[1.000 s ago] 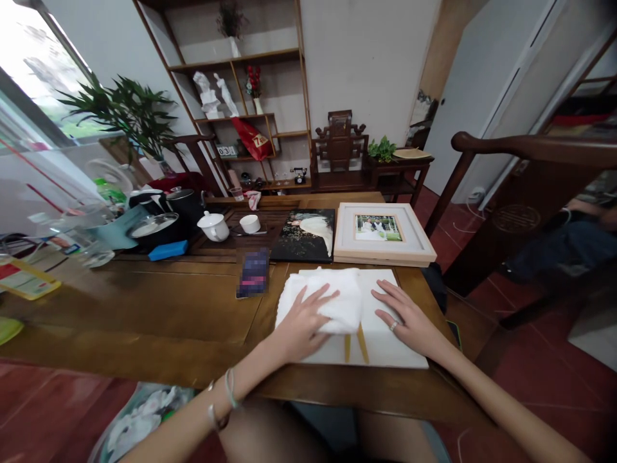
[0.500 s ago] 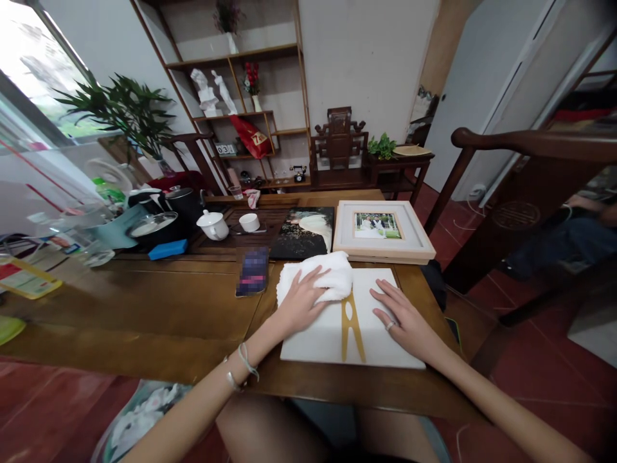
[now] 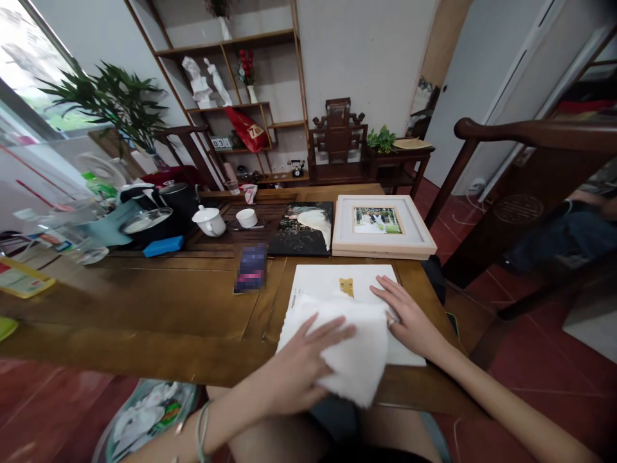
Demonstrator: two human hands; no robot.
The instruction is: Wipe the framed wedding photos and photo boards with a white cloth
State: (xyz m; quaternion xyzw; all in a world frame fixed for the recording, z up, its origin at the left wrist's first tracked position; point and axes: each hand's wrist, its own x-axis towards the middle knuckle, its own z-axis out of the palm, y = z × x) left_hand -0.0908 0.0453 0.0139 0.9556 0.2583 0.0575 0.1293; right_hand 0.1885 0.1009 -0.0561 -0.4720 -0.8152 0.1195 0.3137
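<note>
A flat white panel (image 3: 318,276) lies on the table before me, a small printed mark at its left edge. My left hand (image 3: 301,366) holds a white cloth (image 3: 359,360) at the panel's near edge, fingers spread over the top and slightly blurred. Part of the cloth hangs past that edge. The top of a gold-coloured, two-legged flat piece (image 3: 346,287) shows on the panel; the cloth covers its legs. My right hand (image 3: 409,321) rests on the panel's right side, fingers stretched out, a ring on one finger. It holds nothing, and the cloth reaches its fingers.
Behind the panel lie a framed photo (image 3: 342,238) and a dark picture panel (image 3: 284,241). A blurred-out purple item (image 3: 250,270), a blue block (image 3: 164,246), a white teapot (image 3: 210,222) and a white cup (image 3: 247,218) are further left. A bin (image 3: 144,411) stands below.
My left hand has drawn the cloth from the panel's far left toward its near edge, covering the gold piece's legs and baring its top. My right hand has stayed in place.
</note>
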